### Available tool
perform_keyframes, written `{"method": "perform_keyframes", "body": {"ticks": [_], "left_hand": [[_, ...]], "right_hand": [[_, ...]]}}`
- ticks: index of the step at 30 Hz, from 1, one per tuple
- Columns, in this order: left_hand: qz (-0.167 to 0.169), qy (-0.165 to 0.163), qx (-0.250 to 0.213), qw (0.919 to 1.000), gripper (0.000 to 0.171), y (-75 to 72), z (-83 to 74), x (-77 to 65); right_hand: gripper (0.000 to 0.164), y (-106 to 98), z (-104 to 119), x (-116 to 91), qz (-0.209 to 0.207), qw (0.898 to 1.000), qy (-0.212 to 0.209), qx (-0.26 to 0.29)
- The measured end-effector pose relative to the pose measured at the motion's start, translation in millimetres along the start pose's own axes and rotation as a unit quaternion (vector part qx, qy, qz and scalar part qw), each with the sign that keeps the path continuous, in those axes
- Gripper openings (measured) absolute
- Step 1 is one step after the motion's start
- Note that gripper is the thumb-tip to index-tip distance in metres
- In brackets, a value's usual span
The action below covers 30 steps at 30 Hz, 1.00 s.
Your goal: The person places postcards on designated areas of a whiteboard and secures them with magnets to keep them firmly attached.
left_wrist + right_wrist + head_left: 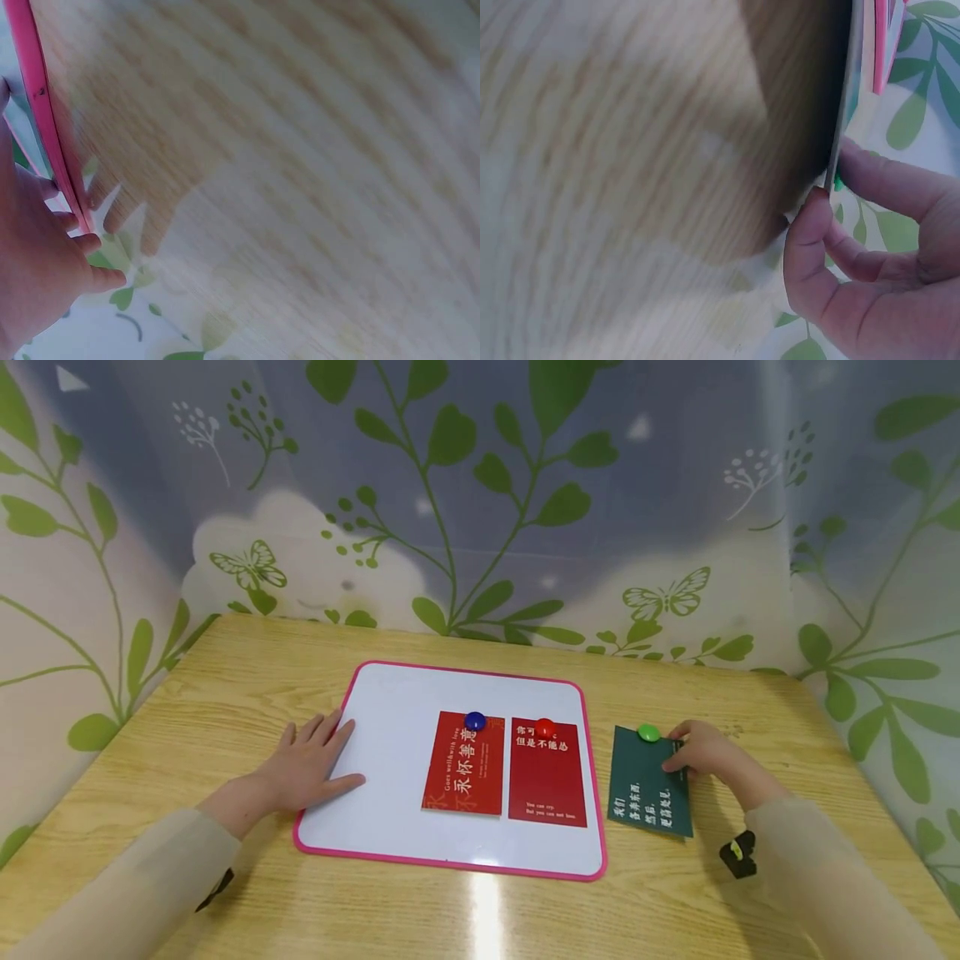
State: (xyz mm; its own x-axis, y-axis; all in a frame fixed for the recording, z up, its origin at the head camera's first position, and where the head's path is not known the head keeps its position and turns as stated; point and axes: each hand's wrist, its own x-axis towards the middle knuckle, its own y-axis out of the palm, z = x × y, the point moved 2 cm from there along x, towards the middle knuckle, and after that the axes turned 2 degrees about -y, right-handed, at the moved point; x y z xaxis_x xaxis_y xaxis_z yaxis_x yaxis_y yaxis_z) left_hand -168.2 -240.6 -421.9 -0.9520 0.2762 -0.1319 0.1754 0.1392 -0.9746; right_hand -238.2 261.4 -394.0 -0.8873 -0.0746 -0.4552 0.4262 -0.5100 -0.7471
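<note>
A person in pale beige sleeves (832,877) works at a light wood-grain table (262,668), where a rectangular white board with rounded corners and a glossy pink rim (390,727) serves as centrepiece. To the right of the board, just beside its rim, the right hand (708,752) pinches a dark green paper card with white lettering (637,785) by its upper right edge, thumb and fingertips closed together on the thin sheet; the right wrist view catches the card nearly edge-on between them. A round, bright green glossy magnet (648,732) sits at the card's top edge, near the fingers. At the board's left edge, the left hand (303,768) rests with fingers straight and spread wide and thumb stretched over the white surface, grasping nothing. On the board's right half, two cards lie side by side, a narrow gap between them: an orange-red paper card with pale lettering (480,777), topped by a round, dark blue glossy magnet (475,721), and, closer to the board's right rim, a deep red paper card with white lettering (547,785), topped by a round, bright red glossy magnet (545,728). Beyond the board's far edge hangs a blue-and-white fabric backdrop printed with green leaves and butterflies (660,510).
</note>
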Motion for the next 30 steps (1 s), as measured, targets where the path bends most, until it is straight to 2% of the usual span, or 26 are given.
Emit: {"method": "perform_keyframes", "body": {"ticks": [6,12,19,30], "left_hand": [[0.007,-0.001,-0.001,1.0000,0.082,0.0,0.4,0.6],[0.010,0.001,-0.007,0.9999,0.082,-0.9,0.1,-0.2],[0.007,0.002,-0.007,1.0000,0.082,-1.3,-0.1,-0.9],[0.005,0.001,-0.009,0.9999,0.082,0.3,1.1,0.0]], "right_hand": [[0.059,-10,-2,0,-0.001,1.000,-0.009,-0.016],[0.053,-19,-6,-1,0.005,1.000,-0.008,0.005],[0.050,-20,-13,-2,0.008,1.000,-0.008,0.019],[0.050,-24,-23,-3,0.022,0.995,-0.040,0.086]]}}
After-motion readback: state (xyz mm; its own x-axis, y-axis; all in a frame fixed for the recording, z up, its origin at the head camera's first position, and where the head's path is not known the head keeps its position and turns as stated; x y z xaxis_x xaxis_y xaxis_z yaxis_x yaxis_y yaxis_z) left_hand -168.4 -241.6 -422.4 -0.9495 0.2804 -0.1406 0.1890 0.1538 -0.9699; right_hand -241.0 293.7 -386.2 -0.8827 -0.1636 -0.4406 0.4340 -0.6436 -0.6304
